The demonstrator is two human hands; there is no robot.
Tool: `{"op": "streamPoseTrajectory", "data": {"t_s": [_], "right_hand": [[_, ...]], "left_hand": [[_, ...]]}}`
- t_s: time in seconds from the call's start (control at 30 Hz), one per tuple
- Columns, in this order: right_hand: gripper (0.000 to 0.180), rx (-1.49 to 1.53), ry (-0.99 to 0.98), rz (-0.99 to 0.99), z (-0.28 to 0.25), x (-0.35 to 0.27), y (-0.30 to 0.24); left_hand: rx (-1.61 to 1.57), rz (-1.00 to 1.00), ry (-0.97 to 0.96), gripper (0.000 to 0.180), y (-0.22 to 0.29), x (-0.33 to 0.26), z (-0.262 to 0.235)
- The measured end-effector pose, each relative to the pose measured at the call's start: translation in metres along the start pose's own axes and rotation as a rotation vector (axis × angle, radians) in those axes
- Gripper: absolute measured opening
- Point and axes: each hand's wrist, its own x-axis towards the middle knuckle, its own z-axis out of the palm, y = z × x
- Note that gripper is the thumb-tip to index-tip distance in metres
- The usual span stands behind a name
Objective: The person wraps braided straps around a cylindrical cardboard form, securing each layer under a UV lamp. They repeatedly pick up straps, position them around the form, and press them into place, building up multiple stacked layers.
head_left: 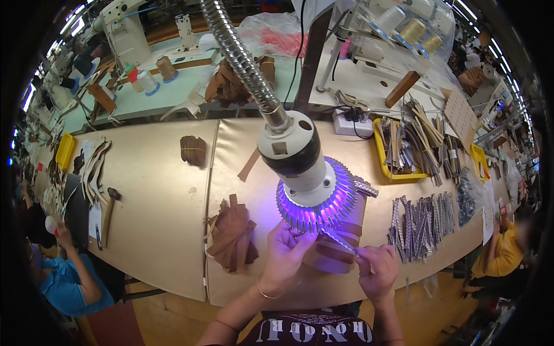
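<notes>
Under the purple-lit lamp (316, 199), a narrow silvery strip (341, 241) stretches between my hands. My left hand (287, 252) is closed on its one end, with the fingertips partly behind the lamp's finned rim. The other end sits in a pinch of my right hand (378, 271), thumb against fingers. Beneath the strip are broad brown leather bands (330, 260), partly covered by the lamp. A fanned pile of brown leather strips (232, 236) lies left of my left hand. Right of my right hand, several silvery braided strips (424, 225) lie side by side.
A flexible metal arm (242, 57) carries the lamp from above. A yellow tray (382, 164) of assorted strips stands back right. On the gold-coloured table (156, 202) are a banded brown bundle (193, 150) and a hammer (108, 213). People sit at left (75, 282) and right (499, 254).
</notes>
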Motion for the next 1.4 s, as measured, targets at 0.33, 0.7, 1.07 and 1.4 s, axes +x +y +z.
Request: {"op": "streamPoseTrajectory", "data": {"t_s": [0.33, 0.7, 1.07, 1.4], "right_hand": [[0.022, 0.63, -0.088, 0.78, -0.022, 0.019, 0.01], [0.015, -0.203, -0.336, 0.185, -0.004, 0.083, -0.014], [0.021, 0.011, -0.676, 0.361, 0.011, 0.084, 0.029], [0.015, -0.116, -0.536, 0.123, 0.024, 0.064, 0.025]], "left_hand": [[-0.267, -0.159, -0.058, 0.018, -0.018, 0.015, -0.002], [-0.137, -0.055, 0.038, 0.019, -0.032, 0.008, 0.009], [0.855, 0.324, 0.04, 0.026, -0.045, -0.018, -0.003], [0.786, 0.44, 0.059, 0.027, -0.056, -0.014, -0.005]]}}
